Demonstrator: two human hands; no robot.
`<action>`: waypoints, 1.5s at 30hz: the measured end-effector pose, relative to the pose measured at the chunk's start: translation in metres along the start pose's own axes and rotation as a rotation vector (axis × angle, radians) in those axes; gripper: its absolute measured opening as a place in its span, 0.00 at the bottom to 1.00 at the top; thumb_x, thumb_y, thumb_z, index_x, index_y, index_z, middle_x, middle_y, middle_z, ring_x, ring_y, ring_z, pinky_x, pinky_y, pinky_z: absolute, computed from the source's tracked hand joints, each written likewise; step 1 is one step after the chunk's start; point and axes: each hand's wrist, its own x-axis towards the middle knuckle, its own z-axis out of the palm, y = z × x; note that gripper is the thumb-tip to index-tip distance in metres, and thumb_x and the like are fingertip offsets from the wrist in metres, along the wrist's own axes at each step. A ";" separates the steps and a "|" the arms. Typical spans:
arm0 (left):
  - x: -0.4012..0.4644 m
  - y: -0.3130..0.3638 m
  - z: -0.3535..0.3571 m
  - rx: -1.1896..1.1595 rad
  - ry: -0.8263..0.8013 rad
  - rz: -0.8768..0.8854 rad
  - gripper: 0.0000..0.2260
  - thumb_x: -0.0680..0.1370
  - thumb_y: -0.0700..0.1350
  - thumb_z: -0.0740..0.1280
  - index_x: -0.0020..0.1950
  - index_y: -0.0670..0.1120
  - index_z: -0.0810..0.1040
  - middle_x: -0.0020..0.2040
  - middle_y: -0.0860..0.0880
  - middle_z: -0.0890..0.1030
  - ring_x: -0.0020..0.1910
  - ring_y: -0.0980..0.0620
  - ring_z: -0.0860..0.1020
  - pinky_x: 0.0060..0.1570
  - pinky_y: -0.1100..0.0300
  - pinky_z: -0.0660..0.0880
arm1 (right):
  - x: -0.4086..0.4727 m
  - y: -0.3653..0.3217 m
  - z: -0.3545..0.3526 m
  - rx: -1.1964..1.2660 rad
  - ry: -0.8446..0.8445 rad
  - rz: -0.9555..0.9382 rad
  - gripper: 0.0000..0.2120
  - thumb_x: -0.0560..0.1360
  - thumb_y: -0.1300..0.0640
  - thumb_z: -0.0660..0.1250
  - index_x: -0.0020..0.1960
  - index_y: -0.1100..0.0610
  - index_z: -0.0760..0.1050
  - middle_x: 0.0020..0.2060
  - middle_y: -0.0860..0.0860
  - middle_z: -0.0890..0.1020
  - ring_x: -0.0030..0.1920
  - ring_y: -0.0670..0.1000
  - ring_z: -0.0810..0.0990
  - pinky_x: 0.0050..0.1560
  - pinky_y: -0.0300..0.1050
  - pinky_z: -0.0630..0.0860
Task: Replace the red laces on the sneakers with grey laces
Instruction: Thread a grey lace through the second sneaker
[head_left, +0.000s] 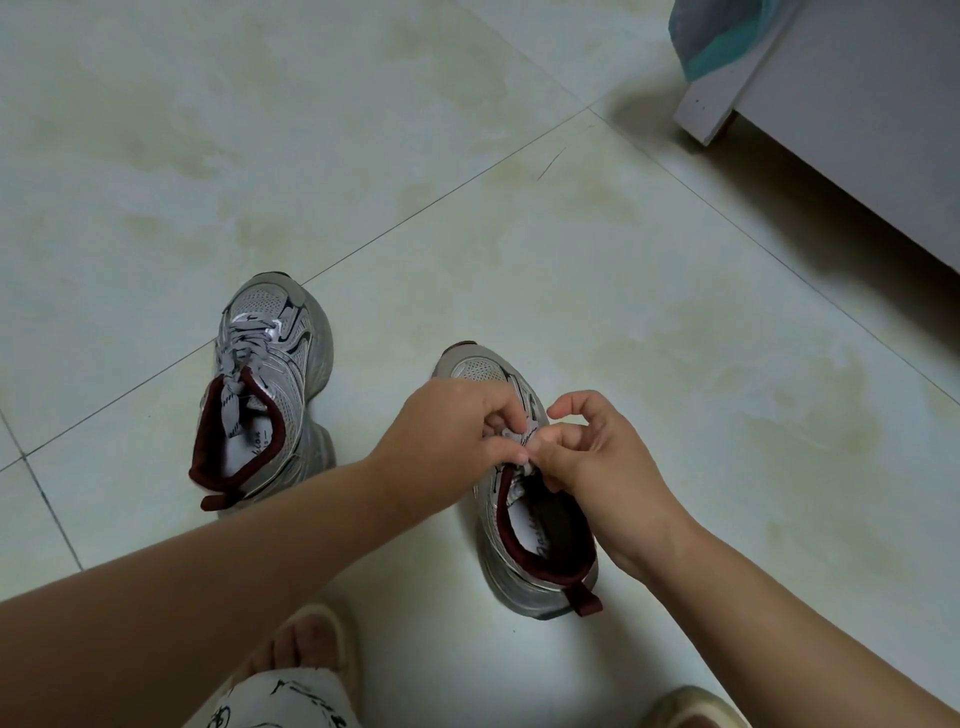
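While both pinch it, grey lace (521, 435) lies between left hand (447, 431) and right hand (597, 457).

I'm looking down at a pale, glossy tiled floor (415, 130), mottled with yellowish-beige blotches and crossed by thin dark grout lines (452, 187) that meet near the upper right. Up in that corner stands a white cabinet (857, 130), its base edge casting a soft shadow onto the tile, with something teal and bluish (722, 41) tucked behind it. Light is even and dim, with a faint sheen on the tiles around me.
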 end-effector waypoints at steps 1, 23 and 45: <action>0.000 0.000 0.000 -0.008 0.010 0.000 0.06 0.67 0.42 0.75 0.40 0.47 0.80 0.31 0.58 0.76 0.34 0.60 0.74 0.37 0.72 0.67 | 0.000 0.000 -0.001 -0.016 -0.011 -0.005 0.13 0.73 0.71 0.62 0.48 0.54 0.67 0.30 0.49 0.78 0.27 0.43 0.72 0.37 0.38 0.67; -0.001 -0.002 0.002 0.081 -0.203 0.095 0.08 0.66 0.42 0.60 0.35 0.39 0.77 0.28 0.47 0.74 0.31 0.52 0.71 0.34 0.60 0.67 | -0.011 0.009 0.008 -0.773 0.113 -0.435 0.10 0.74 0.61 0.64 0.45 0.51 0.63 0.39 0.51 0.79 0.39 0.55 0.76 0.40 0.45 0.70; -0.008 -0.006 0.014 -0.139 -0.081 -0.083 0.10 0.70 0.38 0.67 0.32 0.50 0.72 0.24 0.56 0.68 0.26 0.59 0.66 0.28 0.70 0.61 | -0.001 0.009 0.002 -0.232 0.032 -0.135 0.16 0.73 0.71 0.64 0.44 0.52 0.62 0.34 0.52 0.78 0.35 0.51 0.76 0.47 0.53 0.77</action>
